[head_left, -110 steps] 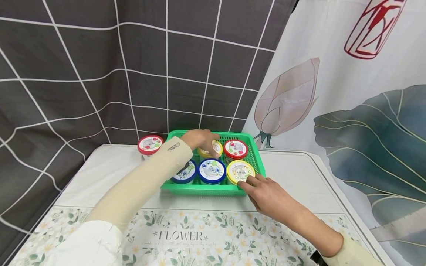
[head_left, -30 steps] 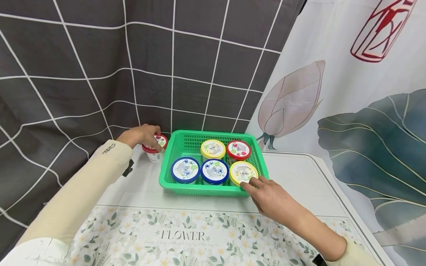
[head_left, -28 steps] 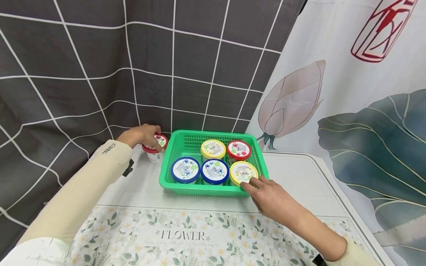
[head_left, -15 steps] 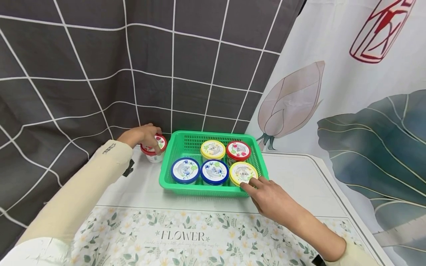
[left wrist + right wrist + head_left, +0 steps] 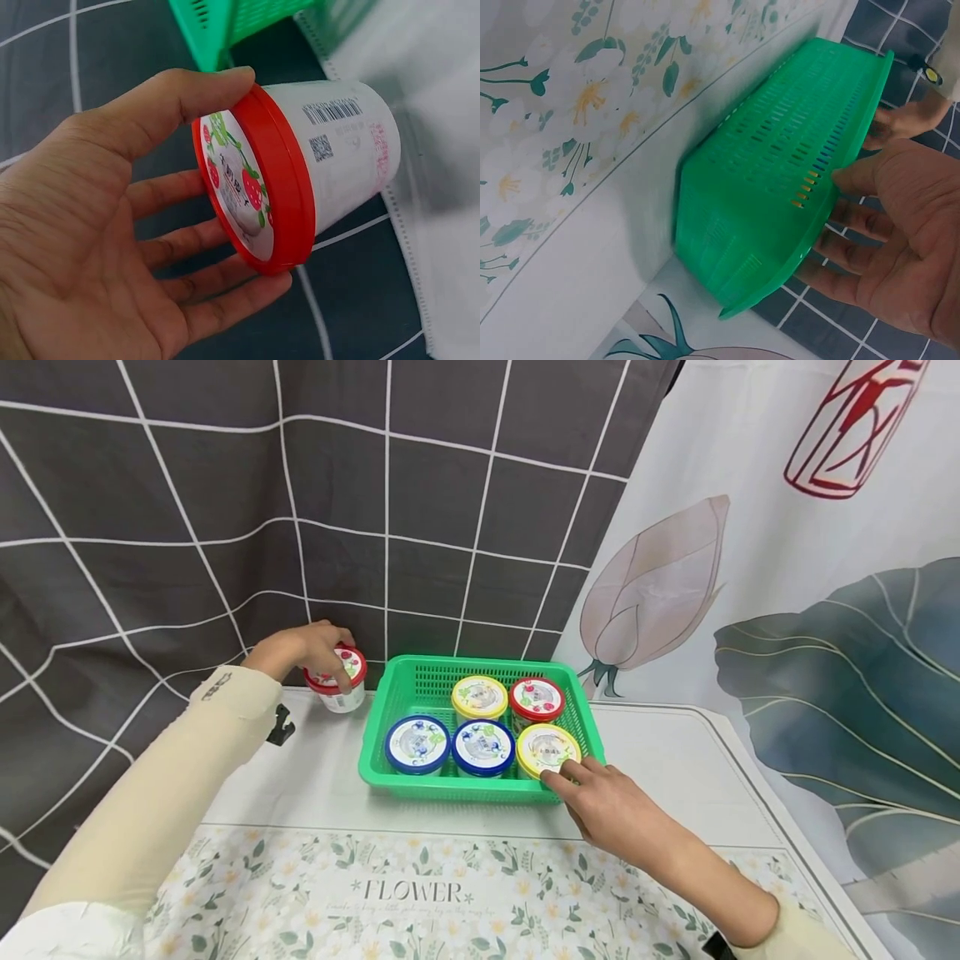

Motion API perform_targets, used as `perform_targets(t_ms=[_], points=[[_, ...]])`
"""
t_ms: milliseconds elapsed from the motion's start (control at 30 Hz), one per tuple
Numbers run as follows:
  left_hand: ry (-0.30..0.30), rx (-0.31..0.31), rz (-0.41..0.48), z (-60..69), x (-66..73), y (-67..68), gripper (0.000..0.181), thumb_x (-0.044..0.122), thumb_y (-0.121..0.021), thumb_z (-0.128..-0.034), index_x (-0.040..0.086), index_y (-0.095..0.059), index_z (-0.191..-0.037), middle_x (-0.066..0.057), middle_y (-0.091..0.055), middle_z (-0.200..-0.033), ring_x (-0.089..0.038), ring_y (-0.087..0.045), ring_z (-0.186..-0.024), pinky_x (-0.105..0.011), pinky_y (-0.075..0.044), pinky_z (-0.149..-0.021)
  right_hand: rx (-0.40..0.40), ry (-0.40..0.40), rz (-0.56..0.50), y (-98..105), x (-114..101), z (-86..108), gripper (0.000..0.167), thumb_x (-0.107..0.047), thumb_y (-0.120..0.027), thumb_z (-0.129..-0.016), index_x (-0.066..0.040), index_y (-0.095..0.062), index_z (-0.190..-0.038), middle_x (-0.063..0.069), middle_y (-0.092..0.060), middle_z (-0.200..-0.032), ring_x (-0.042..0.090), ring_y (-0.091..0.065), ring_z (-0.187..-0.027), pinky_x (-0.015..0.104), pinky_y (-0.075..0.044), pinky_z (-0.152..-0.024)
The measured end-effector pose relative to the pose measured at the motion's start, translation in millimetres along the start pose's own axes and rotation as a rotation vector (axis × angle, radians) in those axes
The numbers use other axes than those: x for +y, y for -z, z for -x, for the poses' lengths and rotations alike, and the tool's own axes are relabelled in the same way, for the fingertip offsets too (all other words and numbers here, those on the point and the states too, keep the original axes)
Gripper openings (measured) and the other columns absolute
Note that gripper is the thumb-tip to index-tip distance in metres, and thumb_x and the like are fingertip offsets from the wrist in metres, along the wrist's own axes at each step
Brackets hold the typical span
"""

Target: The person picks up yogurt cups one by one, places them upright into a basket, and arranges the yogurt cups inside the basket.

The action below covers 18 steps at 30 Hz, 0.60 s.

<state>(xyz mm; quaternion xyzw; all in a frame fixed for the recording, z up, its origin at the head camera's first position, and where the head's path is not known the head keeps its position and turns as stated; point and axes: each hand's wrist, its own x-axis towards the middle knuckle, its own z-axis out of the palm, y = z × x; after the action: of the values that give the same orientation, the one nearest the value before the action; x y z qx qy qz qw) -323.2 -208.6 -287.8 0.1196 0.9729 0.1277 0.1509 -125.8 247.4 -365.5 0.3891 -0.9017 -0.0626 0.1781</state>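
Observation:
My left hand (image 5: 303, 652) grips a small white tub with a red lid (image 5: 345, 700), left of the green basket. In the left wrist view, the thumb and fingers spread around the lid (image 5: 289, 195), and a barcode shows on the tub's side. Whether its base touches the table cannot be told. At the basket's front right corner, my right hand (image 5: 611, 802) holds the rim of the green basket (image 5: 450, 789). Inside the basket stand two blue-lidded tubs (image 5: 417, 745), two yellow-lidded tubs (image 5: 480, 696) and a red-lidded tub (image 5: 537, 698). The basket's back left part holds no tub.
A dark grid-patterned cloth (image 5: 330, 560) hangs right behind the basket and the held tub. At right hangs a white curtain with plant prints (image 5: 645, 585). A floral mat (image 5: 420, 893) covers the front of the white table (image 5: 660, 752).
My left hand left the yellow-lidded tub at the basket's back and took hold of the red-lidded tub outside. Hand and tub then shifted slightly back and left. My right hand stays at the rim.

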Motion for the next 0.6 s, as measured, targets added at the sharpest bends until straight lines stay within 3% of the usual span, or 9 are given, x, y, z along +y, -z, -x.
perform_targets(t_ms=[167, 600], points=[[0.002, 0.029, -0.031, 10.0, 8.9, 11.2, 0.092, 0.027, -0.095, -0.0809, -0.004, -0.054, -0.158, -0.034, -0.050, -0.153, -0.052, -0.054, -0.136, -0.060, -0.063, -0.107, -0.014, -0.002, 0.000, 0.9, -0.8, 0.1, 0.043, -0.001, -0.086, -0.092, -0.011, -0.073, -0.131, 0.006, -0.072, -0.106, 0.022, -0.062, -0.087, 0.035, -0.060, -0.068], [-0.004, 0.063, -0.047, 15.5, 32.5, 36.5, 0.095, 0.027, -0.094, -0.0803, -0.001, -0.051, -0.161, -0.032, -0.048, -0.155, -0.052, -0.051, -0.140, -0.061, -0.064, -0.107, -0.034, -0.013, 0.005, 0.7, -1.5, -0.4, 0.043, -0.002, -0.087, -0.092, -0.012, -0.073, -0.132, 0.006, -0.072, -0.106, 0.021, -0.060, -0.086, 0.034, -0.058, -0.067]])
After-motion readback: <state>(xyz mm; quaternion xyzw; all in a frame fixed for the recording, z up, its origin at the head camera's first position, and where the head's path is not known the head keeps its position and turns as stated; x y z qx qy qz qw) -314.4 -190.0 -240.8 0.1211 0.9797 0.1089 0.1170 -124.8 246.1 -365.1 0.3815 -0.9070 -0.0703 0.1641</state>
